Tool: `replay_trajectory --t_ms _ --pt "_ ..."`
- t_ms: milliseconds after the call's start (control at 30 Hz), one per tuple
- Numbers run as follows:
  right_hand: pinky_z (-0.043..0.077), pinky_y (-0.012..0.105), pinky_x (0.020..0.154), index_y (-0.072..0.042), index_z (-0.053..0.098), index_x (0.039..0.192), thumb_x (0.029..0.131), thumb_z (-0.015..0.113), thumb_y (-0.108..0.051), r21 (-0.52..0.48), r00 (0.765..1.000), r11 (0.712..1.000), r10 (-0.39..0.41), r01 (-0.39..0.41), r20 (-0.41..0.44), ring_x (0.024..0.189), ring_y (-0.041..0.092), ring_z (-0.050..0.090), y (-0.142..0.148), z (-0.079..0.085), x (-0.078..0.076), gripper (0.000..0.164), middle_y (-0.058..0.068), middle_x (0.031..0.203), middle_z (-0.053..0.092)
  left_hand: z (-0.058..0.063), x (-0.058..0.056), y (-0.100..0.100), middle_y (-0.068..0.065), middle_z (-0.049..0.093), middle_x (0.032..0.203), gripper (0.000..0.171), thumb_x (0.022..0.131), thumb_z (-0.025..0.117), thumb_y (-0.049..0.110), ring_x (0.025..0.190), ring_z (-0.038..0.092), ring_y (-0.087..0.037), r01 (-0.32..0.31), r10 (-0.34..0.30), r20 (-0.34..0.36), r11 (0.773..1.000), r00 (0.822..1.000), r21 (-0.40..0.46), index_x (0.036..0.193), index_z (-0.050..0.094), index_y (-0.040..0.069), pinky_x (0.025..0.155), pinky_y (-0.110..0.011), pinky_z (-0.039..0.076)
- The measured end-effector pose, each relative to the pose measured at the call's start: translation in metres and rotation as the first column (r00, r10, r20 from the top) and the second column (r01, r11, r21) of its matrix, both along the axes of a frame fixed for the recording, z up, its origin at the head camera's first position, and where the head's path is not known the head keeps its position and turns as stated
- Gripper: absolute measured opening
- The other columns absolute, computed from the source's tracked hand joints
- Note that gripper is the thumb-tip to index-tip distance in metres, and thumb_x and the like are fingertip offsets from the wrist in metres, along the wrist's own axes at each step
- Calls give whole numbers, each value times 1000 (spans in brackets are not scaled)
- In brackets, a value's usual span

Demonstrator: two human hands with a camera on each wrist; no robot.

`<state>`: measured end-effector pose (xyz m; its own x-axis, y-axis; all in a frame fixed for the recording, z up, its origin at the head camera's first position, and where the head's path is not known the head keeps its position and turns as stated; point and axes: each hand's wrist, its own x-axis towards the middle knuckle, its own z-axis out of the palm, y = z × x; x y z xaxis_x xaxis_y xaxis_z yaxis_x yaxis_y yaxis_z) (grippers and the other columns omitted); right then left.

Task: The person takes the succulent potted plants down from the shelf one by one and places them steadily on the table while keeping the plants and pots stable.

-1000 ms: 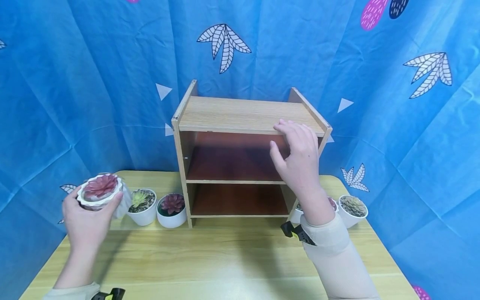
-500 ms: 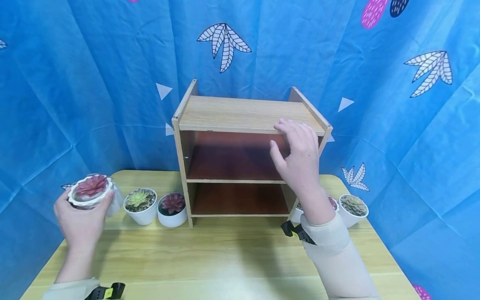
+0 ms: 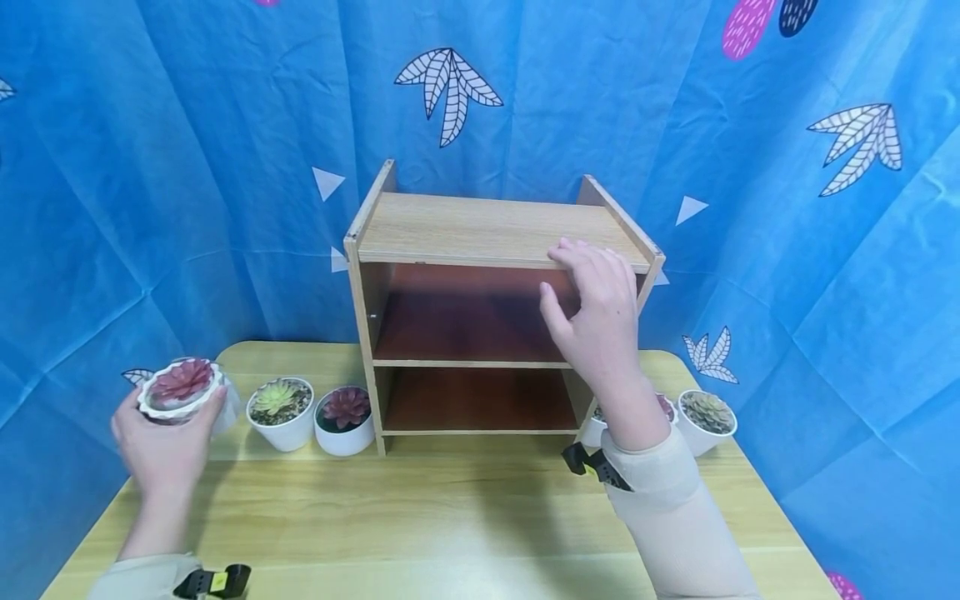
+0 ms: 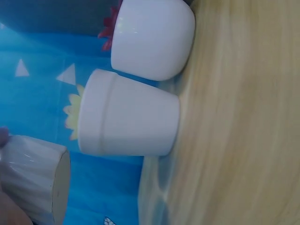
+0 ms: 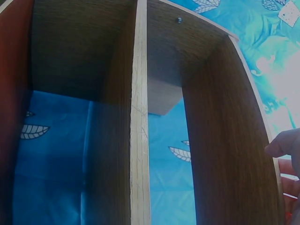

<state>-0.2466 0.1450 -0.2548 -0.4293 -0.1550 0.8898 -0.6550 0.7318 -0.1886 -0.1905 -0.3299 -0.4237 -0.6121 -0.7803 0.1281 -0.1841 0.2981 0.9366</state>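
At the left of the head view, my left hand (image 3: pixel 163 446) grips a white scalloped pot with a red succulent (image 3: pixel 180 390). The left wrist view shows the bottom of this white pot (image 4: pixel 35 178) raised above the table level. Beside it stand a white pot with a green succulent (image 3: pixel 281 414) and a rounder pot with a dark red succulent (image 3: pixel 343 421). My right hand (image 3: pixel 600 321) is at the front edge of the wooden shelf's top board (image 3: pixel 487 229), fingers relaxed and thumb apart. In the right wrist view, its fingertips (image 5: pixel 281 143) lie right at that board's edge.
The small wooden shelf (image 3: pixel 476 363) stands mid-table with two reddish-brown lower boards. Right of it, a pot with a grey-green succulent (image 3: pixel 705 421) stands next to others partly hidden by my right forearm. A blue patterned cloth (image 3: pixel 247 167) hangs behind the wooden table (image 3: pixel 420 517).
My left hand has shifted left with the red succulent's pot, ending slightly lower and uncovering the green succulent's pot. The right hand has stayed at the shelf's top edge.
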Motion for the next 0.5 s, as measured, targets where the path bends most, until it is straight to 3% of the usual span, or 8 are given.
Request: replay_trajectory --t_ms 500 --pt "32 48 112 -7 68 122 89 66 -19 -2 1000 1000 -8 8 3 127 29 54 0 0 0 34 10 130 66 -15 -5 -5 -14 24 158 104 79 82 44 143 28 -31 36 -38 92 999 995 27 157 22 12 121 -42 20"
